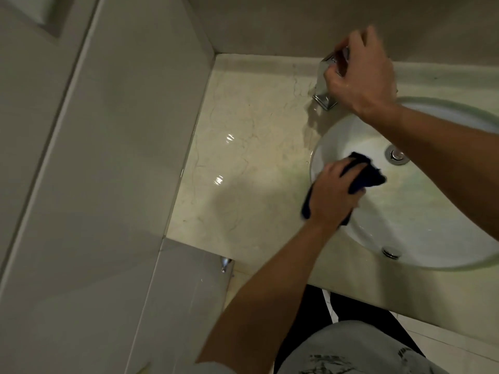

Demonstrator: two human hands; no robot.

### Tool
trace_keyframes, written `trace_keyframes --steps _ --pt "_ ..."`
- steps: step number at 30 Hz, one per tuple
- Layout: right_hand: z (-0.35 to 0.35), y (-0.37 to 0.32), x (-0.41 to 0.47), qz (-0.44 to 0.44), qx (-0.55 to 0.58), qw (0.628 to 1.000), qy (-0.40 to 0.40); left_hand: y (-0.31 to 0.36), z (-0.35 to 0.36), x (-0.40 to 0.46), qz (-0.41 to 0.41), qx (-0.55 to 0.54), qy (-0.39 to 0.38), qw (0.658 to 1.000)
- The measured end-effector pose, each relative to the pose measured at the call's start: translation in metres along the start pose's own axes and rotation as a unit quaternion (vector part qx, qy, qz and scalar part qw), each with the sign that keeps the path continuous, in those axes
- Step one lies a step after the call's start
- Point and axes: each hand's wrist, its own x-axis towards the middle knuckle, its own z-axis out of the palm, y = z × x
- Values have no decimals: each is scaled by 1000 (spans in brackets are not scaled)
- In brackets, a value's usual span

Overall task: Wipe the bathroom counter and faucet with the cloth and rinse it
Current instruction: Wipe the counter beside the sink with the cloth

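Left hand (333,193) grips the dark cloth (361,175) over the sink (405,211) rim — right hand (359,74) reaches across, fingers curled on the faucet (322,87) beside the marble counter (243,157).

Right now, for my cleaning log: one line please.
left hand: grips cloth over sink | right hand: on faucet

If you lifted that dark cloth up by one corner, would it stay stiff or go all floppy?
Probably floppy: the dark cloth bunches and folds where the left hand grips it at the sink rim, and its ends droop past the hand. It likely weighs little, though it would be heavier and drippy if wet; I cannot tell wetness here.
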Motion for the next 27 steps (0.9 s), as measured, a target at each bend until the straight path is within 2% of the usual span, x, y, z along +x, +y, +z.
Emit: trace_keyframes --steps 4,7,9,13,16,20,23,27 --pt "-2 3 0 -7 4 1000 2 35 -8 1 -115 -119 97 981" --pt "-3 4 -2 -13 0 1000 -2 19 -58 -12 -100 -141 162 971" --pt "-4 2 -2 -13 5 1000 0 -6 -101 -28 -115 -121 159 973" --pt "-7 3 -4 -14 0 1000 4 -73 -174 -79 -211 -39 161 963" --pt "-6 2 -8 -10 -4 1000 3 -113 -196 -117 -283 23 151 947" --pt "-6 1 -11 7 -5 1000 7 -121 -166 -148 -309 67 150 937" --pt "-9 0 -15 20 -25 999 -9 -94 -122 -156 -294 32 181 938" --pt "-12 -1 -17 18 -23 999 -27 -34 -49 -164 -249 96 191 945"
